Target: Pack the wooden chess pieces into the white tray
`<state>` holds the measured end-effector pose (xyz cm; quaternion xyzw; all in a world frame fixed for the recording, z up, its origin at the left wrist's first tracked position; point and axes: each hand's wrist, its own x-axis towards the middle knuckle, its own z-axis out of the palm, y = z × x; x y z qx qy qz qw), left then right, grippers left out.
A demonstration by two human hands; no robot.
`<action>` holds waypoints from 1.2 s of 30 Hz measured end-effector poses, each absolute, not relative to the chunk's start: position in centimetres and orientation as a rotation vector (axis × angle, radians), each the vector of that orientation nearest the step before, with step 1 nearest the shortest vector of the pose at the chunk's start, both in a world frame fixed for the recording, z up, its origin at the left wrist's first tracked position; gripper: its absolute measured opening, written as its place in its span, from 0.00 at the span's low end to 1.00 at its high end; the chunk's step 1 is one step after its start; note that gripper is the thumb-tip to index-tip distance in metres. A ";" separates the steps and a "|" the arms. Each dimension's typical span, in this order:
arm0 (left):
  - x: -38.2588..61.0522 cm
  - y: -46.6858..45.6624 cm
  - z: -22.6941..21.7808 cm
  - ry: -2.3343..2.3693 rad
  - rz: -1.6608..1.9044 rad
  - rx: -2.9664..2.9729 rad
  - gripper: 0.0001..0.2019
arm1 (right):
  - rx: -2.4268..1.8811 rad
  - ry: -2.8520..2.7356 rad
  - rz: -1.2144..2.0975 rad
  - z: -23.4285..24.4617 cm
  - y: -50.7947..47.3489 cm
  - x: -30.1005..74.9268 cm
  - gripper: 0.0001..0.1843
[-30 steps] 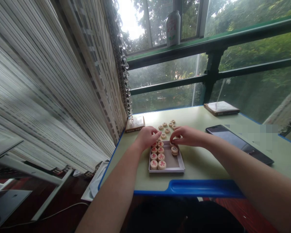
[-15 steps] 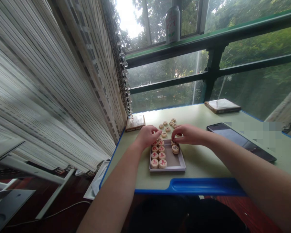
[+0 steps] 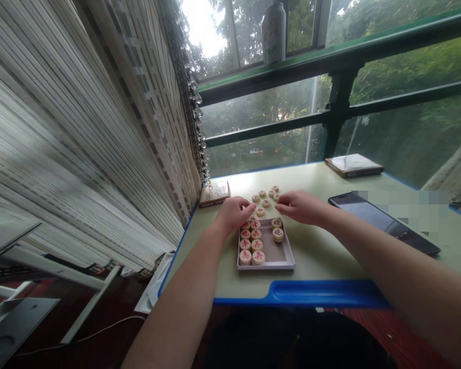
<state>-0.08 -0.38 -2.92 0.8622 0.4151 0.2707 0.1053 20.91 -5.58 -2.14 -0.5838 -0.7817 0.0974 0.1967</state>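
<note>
Lying near right hand (image 3: pixel 301 206), pieces (image 3: pixel 277 223) in box (image 3: pixel 266 267)

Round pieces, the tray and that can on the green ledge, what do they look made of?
Pieces: probably wood, pale tan, smooth; plastic is possible. Tray: perhaps cardboard, thin whitish walls, dull floor. Can: likely metal, silvery with a tapered top.

A home, it seems: grey-and-white striped fabric curtain (image 3: pixel 100 133) at left, dark-green metal window railing (image 3: pixel 369 55) far, dark-red floor (image 3: pixel 384 324) near.
</note>
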 end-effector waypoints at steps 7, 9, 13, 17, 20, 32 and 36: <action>-0.1 -0.4 -3.0 1.228 0.729 2.494 0.21 | -1.796 -2.118 0.037 -3.6 -4.4 21.9 0.17; -0.2 -0.4 -3.0 1.246 0.716 2.456 0.21 | -1.830 -2.132 0.060 -3.9 -4.3 22.2 0.17; -0.2 -0.4 -3.0 1.281 0.727 2.412 0.21 | -1.813 -2.123 0.099 -4.1 -4.0 22.4 0.16; -0.2 -0.3 -3.0 1.282 0.731 2.457 0.22 | -1.820 -2.091 0.093 -4.1 -3.9 22.4 0.17; -0.2 -0.2 -3.0 1.286 0.729 2.461 0.21 | -1.835 -2.062 0.106 -4.0 -3.9 22.4 0.18; -0.6 0.5 -3.5 1.355 0.795 2.335 0.19 | -1.889 -1.755 0.176 -3.9 -3.6 23.0 0.22; -0.6 1.2 -3.7 1.363 0.797 2.215 0.19 | -1.861 -1.813 0.202 -4.3 -3.3 22.7 0.18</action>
